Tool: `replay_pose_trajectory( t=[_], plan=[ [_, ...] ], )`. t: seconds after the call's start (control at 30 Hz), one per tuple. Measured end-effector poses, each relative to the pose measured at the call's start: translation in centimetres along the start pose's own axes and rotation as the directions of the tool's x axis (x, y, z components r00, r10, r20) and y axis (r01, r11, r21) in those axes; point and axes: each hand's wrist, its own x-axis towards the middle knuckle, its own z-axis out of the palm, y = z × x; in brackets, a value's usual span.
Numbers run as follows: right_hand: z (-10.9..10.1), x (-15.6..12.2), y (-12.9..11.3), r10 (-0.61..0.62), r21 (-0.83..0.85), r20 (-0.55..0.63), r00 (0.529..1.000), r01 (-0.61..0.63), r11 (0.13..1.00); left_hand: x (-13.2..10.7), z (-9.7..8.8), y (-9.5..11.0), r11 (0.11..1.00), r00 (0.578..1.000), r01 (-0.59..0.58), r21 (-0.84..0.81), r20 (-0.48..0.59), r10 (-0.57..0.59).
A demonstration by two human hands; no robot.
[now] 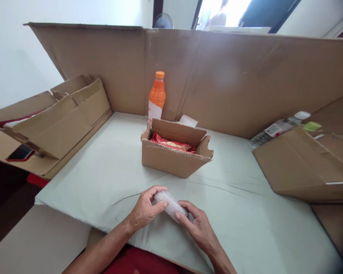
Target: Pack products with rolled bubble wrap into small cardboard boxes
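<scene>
Both hands hold a small, whitish roll of bubble wrap (170, 205) above the near part of the table. My left hand (148, 207) grips its upper left end between thumb and fingers. On the lower right end, the thumb and fingers of my right hand (196, 224) are closed. Whatever may be inside the wrap cannot be made out. Just beyond the hands stands a small open cardboard box (171, 161), with shiny red packets (173, 144) inside it.
An orange-capped bottle (157, 95) and a white piece (188, 121) are behind the box. Cardboard boxes stand left (65, 118) and right (300, 163), with a clear bottle (277, 129) by the right one. A cardboard wall (217, 76) closes the back. A phone (20, 152) lies at left.
</scene>
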Motion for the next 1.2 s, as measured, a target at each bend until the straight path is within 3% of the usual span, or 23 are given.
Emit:
replay_pose_trajectory(
  t=[0.17,0.27,0.33,0.43,0.5,0.57,0.67,0.83,1.03,1.13,1.2],
  plan=[
    [-1.3,0.8,-2.2,-0.121,-0.118,0.151,0.981,0.139,0.983,-0.4,-1.4,1.1,0.987,0.992,-0.114,0.114,0.068,0.106],
    [-3.5,1.6,-4.2,-0.248,-0.165,0.156,0.956,0.273,0.948,-0.4,-2.7,2.6,0.930,0.945,-0.326,0.171,0.084,0.316],
    [-5.6,2.3,-6.0,-0.345,-0.211,0.085,0.935,0.355,0.911,0.1,-3.7,4.1,0.824,0.865,-0.484,0.295,0.016,0.502],
    [-9.2,4.0,-9.0,-0.452,-0.359,-0.101,0.886,0.391,0.847,1.9,-5.2,6.8,0.556,0.673,-0.573,0.602,-0.041,0.738],
    [-11.2,5.9,-10.7,-0.495,-0.475,-0.211,0.843,0.354,0.806,3.8,-6.0,8.4,0.339,0.552,-0.551,0.762,0.028,0.834],
    [-12.6,8.1,-11.7,-0.513,-0.559,-0.251,0.820,0.310,0.769,5.8,-6.5,9.4,0.178,0.494,-0.513,0.839,0.120,0.861],
    [-13.5,11.5,-12.0,-0.502,-0.608,-0.180,0.846,0.306,0.732,7.8,-7.0,9.4,0.106,0.492,-0.503,0.858,0.183,0.851],
    [-13.1,15.5,-11.1,-0.380,-0.659,0.190,0.905,0.405,0.634,7.4,-7.2,7.4,0.151,0.492,-0.555,0.818,0.175,0.853],
    [-9.8,18.8,-10.5,-0.160,-0.714,0.525,0.836,0.534,0.452,7.1,-7.4,7.4,0.218,0.552,-0.552,0.805,0.156,0.819],
    [-7.7,19.8,-10.6,-0.017,-0.763,0.589,0.808,0.563,0.317,7.5,-7.2,7.7,0.233,0.553,-0.555,0.799,0.145,0.820],
    [-7.0,20.1,-10.9,0.031,-0.774,0.601,0.799,0.572,0.271,7.7,-7.1,7.8,0.234,0.547,-0.553,0.800,0.136,0.826]
  ],
)
